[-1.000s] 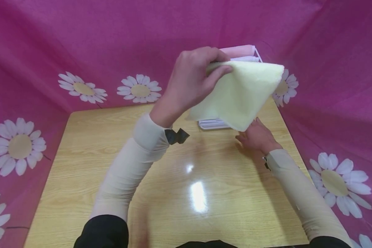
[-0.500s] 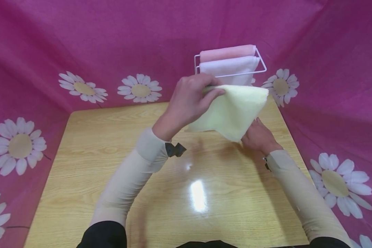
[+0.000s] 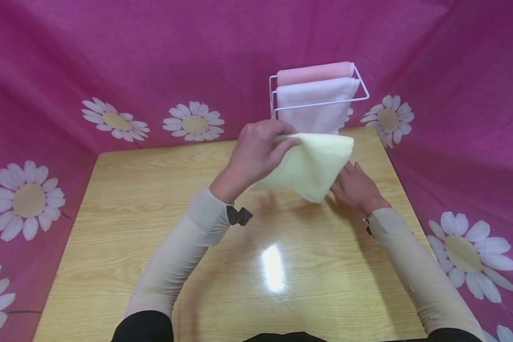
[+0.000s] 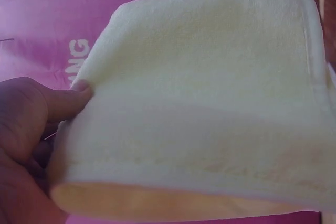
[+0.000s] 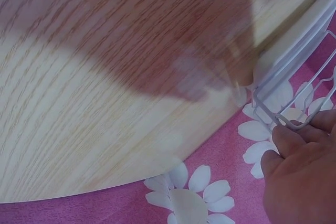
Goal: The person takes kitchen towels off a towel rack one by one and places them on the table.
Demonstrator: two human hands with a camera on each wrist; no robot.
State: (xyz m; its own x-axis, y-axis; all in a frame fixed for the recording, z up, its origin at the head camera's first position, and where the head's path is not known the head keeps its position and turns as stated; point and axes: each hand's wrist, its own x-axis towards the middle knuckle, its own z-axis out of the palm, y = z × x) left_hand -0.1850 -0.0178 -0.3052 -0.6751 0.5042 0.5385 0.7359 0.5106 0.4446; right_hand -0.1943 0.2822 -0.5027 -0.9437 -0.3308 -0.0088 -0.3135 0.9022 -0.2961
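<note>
My left hand (image 3: 256,154) pinches a pale yellow towel (image 3: 314,164) by its left edge, in front of a white wire towel rack (image 3: 320,103). The left wrist view shows this towel (image 4: 205,66) folded, its thumb-side edge gripped and the rest hanging loose. A pink towel (image 3: 314,73) and a white towel (image 3: 314,97) hang over the rack's back bars. My right hand (image 3: 356,190) is low at the rack's right side, partly behind the yellow towel. In the right wrist view its fingers (image 5: 286,140) curl at the rack's white wire (image 5: 299,126).
A light wooden table (image 3: 154,228) lies under both arms. Pink cloth (image 3: 154,52) with daisies hangs behind and at both sides. The front bar of the rack has no towel over it. The rack's base is hidden by the yellow towel in the head view.
My left hand has come down and slightly left with the yellow towel, uncovering the rack's bars and the pink and white towels. The right hand has stayed in nearly the same place.
</note>
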